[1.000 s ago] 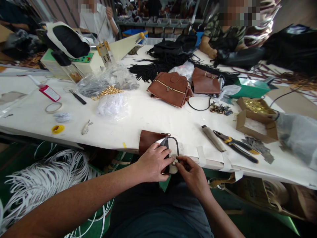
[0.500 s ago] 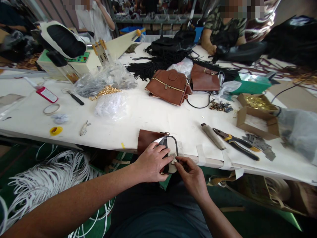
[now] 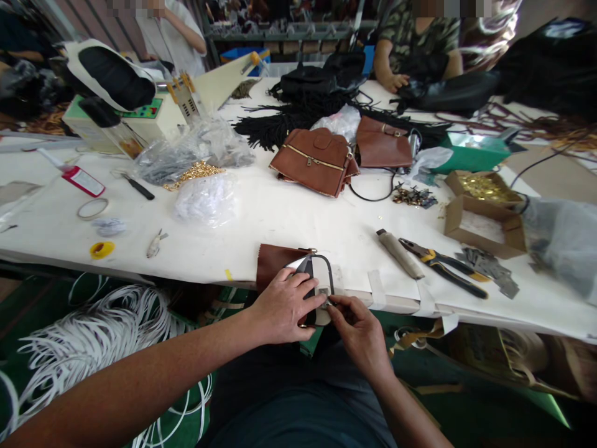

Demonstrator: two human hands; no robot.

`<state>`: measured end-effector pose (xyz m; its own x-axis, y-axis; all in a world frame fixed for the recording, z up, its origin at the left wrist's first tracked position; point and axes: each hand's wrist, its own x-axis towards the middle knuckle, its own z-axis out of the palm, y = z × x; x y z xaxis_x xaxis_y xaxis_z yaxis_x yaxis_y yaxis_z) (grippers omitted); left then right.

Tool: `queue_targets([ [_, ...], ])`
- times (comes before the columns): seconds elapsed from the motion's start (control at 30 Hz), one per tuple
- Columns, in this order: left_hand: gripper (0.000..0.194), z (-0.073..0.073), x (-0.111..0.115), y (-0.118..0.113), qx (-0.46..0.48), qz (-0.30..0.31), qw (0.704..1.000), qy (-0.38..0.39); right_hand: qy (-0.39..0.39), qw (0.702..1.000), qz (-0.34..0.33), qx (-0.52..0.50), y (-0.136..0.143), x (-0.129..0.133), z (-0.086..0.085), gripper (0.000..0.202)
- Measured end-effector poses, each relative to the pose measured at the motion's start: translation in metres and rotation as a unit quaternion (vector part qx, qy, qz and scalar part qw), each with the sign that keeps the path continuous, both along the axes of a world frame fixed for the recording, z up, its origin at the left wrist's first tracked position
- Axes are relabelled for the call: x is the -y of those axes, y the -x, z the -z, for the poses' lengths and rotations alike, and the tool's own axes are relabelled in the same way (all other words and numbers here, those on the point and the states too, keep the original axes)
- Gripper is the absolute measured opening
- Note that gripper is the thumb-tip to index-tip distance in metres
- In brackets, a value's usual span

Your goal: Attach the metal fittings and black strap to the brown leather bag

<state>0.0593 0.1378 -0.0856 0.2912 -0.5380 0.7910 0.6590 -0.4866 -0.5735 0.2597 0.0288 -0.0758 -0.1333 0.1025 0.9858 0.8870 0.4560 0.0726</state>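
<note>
A brown leather bag piece (image 3: 270, 264) lies at the table's front edge, with a dark edge strip and a pale inner side. My left hand (image 3: 282, 308) rests across it, fingers stretched out and lying on its surface. At the right side of this piece, my right hand (image 3: 361, 333) has its thumb and forefinger pinched together. What sits between those fingertips is too small to make out. Close to them on the pale side is a small greyish patch (image 3: 323, 291), possibly metal.
Pliers (image 3: 441, 264), a wrapped-handle tool (image 3: 398, 252) and metal plates (image 3: 489, 267) lie to the right. Brown leather bags (image 3: 312, 162), plastic bags (image 3: 205, 199) and small cardboard boxes (image 3: 480, 227) stand farther back. White cords (image 3: 93, 348) hang at lower left. A co-worker's hand (image 3: 396, 82) handles black material.
The view has shifted slightly. Both hands stay at the leather piece; my right fingertips have moved only a little near its edge.
</note>
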Motion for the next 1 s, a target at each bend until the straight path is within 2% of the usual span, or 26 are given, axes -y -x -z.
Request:
queue_targets([
  [0.3,0.061,0.0003,0.0021,0.0,-0.003,-0.003,1.0,0.003,-0.01,1.0,0.011,-0.013,0.0006,-0.0032,0.0034,0.042],
  [0.53,0.061,-0.0006,0.0012,-0.0006,0.001,-0.004,1.0,0.003,0.032,0.998,0.004,-0.062,0.0038,-0.0011,0.001,0.053],
  [1.0,0.061,-0.0009,-0.0014,-0.0008,0.005,-0.003,1.0,-0.01,-0.008,1.0,0.019,-0.01,0.0014,-0.0001,0.0012,0.038],
])
